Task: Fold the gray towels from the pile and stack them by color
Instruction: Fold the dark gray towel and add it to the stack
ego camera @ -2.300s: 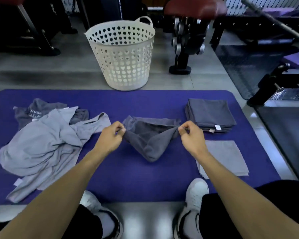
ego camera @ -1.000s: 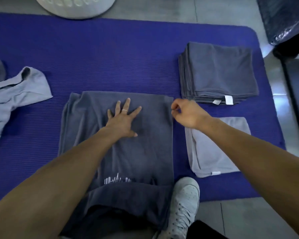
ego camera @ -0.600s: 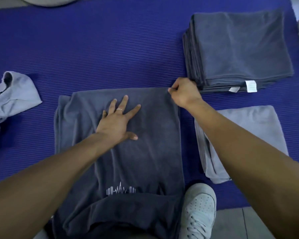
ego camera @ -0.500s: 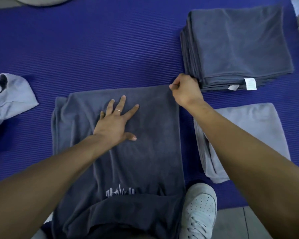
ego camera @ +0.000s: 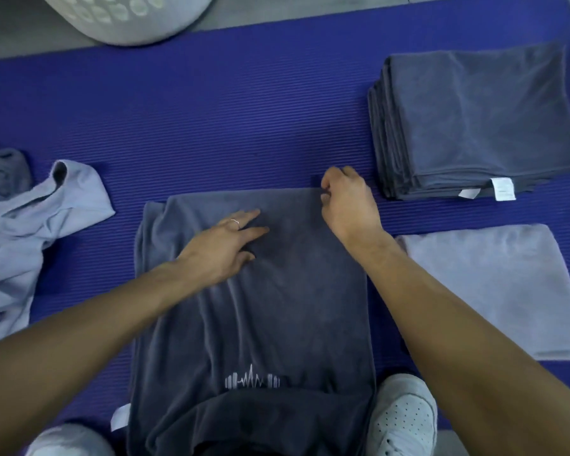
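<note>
The dark gray towel (ego camera: pixel 277 291) lies flat at the center of the blue mat (ego camera: pixel 211 110). The left hand (ego camera: pixel 224 248) presses it, grip released, fingers straight. The right hand (ego camera: pixel 346 205) pinches the far right corner. The dark stack (ego camera: pixel 481 126) lies far right, with the folded light towel (ego camera: pixel 494 284) nearer and the unfolded pile (ego camera: pixel 30 232) left.

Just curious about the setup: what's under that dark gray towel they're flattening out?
The dark gray towel lies on the blue ribbed mat, which shows all around its far end. Its near end drapes toward the person, so what lies beneath that end is covered and cannot be seen.
</note>
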Motion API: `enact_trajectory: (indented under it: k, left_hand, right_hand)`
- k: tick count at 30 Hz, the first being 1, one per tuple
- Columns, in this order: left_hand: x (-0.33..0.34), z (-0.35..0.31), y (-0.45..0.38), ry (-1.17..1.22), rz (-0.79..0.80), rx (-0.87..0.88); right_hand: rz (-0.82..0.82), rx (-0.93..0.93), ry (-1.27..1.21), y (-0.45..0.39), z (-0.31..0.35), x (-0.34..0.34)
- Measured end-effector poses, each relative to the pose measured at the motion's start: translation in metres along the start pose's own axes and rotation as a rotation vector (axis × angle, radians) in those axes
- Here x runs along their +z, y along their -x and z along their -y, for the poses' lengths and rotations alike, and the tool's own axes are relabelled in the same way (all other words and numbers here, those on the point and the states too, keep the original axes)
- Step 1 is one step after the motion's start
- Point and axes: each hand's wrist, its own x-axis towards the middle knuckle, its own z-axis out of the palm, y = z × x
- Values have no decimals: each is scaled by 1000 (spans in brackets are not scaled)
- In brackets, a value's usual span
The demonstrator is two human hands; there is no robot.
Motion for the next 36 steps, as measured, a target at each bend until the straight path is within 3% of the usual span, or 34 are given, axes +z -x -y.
enact_trajectory:
  k: [3, 6, 9, 12, 14, 17, 19, 24, 30, 36]
  left_hand:
    - [-13, 36, 13, 127, -76, 41]
    - [-18, 69, 28, 214, -235, 65]
    - [-16, 102, 41, 322, -450, -28]
    - [-14, 136, 39, 448, -603, -227]
    - [-11, 157, 31, 571, -546, -341]
    - [-6, 174, 22, 631, -455, -293]
    - [-9, 183, 20, 652, -470, -272]
    - [-18, 208, 18, 824, -564, -477]
    - [-13, 201, 11, 906, -464, -542]
    - [-10, 189, 29, 814, -700, -590]
  right_hand:
    - [65, 2, -283, 1, 27, 11]
    - [145, -6, -406, 5, 54, 26]
    - [199, -44, -409, 8, 76, 45]
    - [241, -60, -392, 6, 93, 64]
    - [241, -92, -380, 4, 104, 73]
    - [212, -153, -364, 0, 120, 86]
    - [223, -155, -339, -2, 128, 95]
    - [184, -96, -274, 1, 146, 115]
    - [108, -91, -156, 7, 157, 126]
    - [255, -78, -143, 2, 161, 107]
